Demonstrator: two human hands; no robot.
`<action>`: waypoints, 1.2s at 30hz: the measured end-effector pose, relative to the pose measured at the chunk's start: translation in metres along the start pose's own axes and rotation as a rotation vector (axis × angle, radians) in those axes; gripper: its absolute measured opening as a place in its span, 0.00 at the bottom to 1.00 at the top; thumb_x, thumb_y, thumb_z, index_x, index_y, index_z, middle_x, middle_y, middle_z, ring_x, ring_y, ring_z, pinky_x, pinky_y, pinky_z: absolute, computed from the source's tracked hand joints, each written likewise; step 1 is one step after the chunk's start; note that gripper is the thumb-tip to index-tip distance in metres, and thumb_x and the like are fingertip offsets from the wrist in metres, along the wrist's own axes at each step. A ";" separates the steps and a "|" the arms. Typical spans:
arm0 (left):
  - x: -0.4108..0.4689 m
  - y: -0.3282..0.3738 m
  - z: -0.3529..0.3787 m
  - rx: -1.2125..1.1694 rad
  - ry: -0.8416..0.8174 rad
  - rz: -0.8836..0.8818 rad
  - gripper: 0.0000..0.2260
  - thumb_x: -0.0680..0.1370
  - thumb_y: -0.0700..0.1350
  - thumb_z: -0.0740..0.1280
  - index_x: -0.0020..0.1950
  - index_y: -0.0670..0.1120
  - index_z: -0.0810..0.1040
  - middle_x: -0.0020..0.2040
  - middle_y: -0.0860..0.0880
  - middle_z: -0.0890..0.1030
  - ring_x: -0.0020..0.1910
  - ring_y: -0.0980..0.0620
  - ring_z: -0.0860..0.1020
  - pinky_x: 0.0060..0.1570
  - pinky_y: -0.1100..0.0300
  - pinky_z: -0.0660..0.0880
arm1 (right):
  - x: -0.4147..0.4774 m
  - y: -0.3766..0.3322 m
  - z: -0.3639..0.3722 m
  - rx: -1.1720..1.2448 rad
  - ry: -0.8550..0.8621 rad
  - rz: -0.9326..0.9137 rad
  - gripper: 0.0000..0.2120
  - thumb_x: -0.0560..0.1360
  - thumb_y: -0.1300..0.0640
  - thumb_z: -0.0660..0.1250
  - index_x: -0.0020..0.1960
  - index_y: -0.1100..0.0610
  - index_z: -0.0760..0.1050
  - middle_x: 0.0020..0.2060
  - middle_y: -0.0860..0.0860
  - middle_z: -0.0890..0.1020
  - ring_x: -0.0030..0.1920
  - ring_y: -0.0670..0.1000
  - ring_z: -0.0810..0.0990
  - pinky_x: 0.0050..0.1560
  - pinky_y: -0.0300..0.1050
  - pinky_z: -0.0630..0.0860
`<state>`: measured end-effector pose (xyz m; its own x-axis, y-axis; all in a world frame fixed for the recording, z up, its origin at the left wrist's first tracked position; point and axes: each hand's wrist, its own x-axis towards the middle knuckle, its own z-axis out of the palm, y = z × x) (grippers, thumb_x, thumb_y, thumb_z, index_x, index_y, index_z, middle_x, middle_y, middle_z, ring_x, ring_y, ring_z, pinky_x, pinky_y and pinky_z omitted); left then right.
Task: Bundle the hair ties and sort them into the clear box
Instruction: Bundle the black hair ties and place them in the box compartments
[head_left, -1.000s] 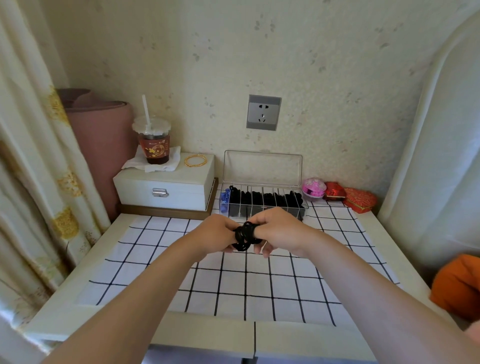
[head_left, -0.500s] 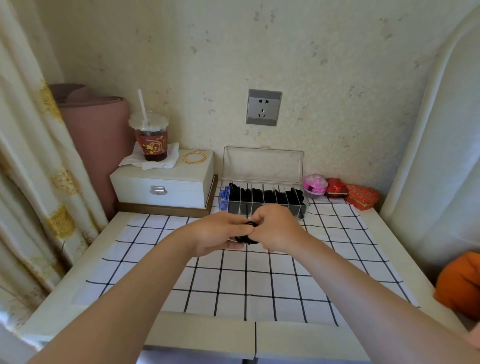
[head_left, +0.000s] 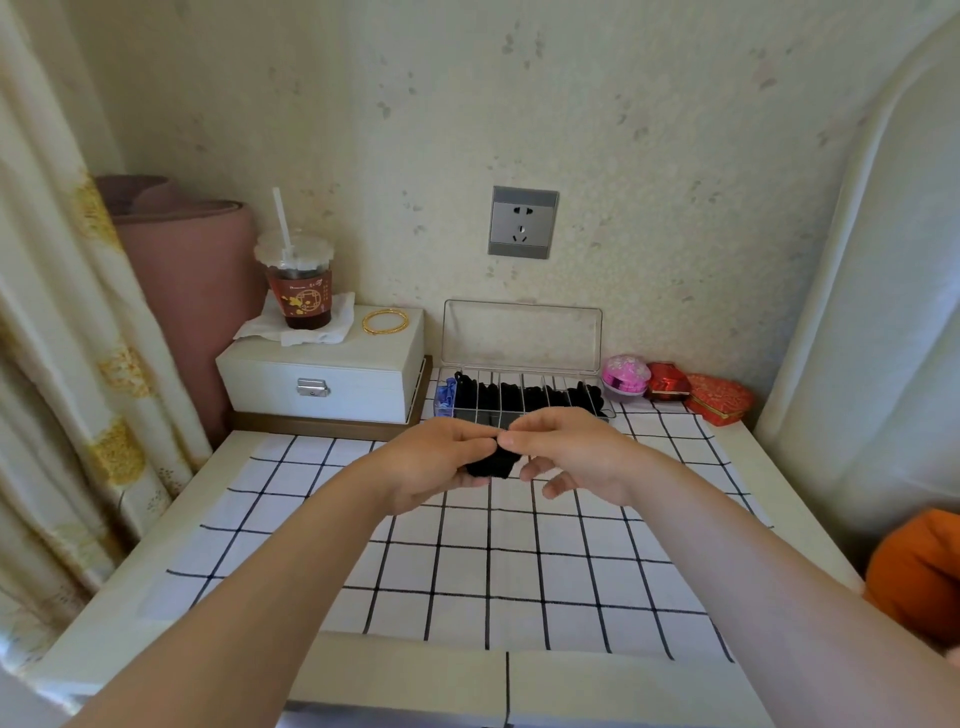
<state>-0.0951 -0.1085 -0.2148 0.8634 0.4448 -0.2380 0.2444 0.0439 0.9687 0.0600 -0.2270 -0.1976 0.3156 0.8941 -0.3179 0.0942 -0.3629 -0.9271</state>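
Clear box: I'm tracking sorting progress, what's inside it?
Black hair ties fill the clear box, a blue item leftmost. The left hand and right hand hide the front.

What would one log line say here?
step: bundling | left hand: holds black hair ties | right hand: pinches them | clear box: lid open

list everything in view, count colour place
bundle: 1, black, between both hands
box: 1, clear, table back, lid up
ties: many, black, in the box
blue ties: few, blue, box's left end
case: 1, white, left of box
cup: 1, dark drink, on napkin
napkin: 1, white, on case
bangle: 1 or 2, gold, on case
pot: 1, pink, right of box
red boxes: 2, red, right of pot
socket: 1, grey, wall above box
cloth: 1, white with black grid, on table
table: 1, cream, under cloth
curtain: 1, cream, left
roll: 1, pink, left of case
left hand: 1, holds bundle
right hand: 1, pinches bundle
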 end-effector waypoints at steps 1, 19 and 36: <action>0.002 0.000 0.000 -0.007 0.010 0.016 0.13 0.82 0.40 0.62 0.65 0.45 0.79 0.60 0.47 0.82 0.58 0.52 0.80 0.50 0.65 0.78 | 0.001 0.001 0.000 0.033 -0.017 0.021 0.16 0.74 0.50 0.74 0.59 0.58 0.81 0.55 0.56 0.83 0.47 0.54 0.85 0.38 0.46 0.81; 0.045 0.024 0.008 0.021 0.282 0.030 0.12 0.80 0.53 0.66 0.49 0.48 0.86 0.46 0.46 0.86 0.44 0.52 0.85 0.51 0.59 0.81 | 0.026 -0.009 -0.015 0.142 0.197 -0.031 0.11 0.74 0.63 0.74 0.54 0.65 0.81 0.43 0.62 0.86 0.38 0.55 0.86 0.39 0.47 0.85; 0.134 0.015 -0.014 0.944 0.412 0.378 0.20 0.79 0.36 0.57 0.70 0.49 0.74 0.63 0.48 0.79 0.65 0.47 0.72 0.65 0.52 0.71 | 0.119 -0.008 -0.061 -0.643 0.573 -0.190 0.07 0.70 0.57 0.76 0.43 0.60 0.85 0.37 0.56 0.86 0.38 0.54 0.83 0.38 0.47 0.79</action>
<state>0.0179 -0.0362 -0.2315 0.7831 0.5578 0.2749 0.3864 -0.7828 0.4877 0.1542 -0.1339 -0.2158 0.6495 0.7476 0.1389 0.6519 -0.4534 -0.6079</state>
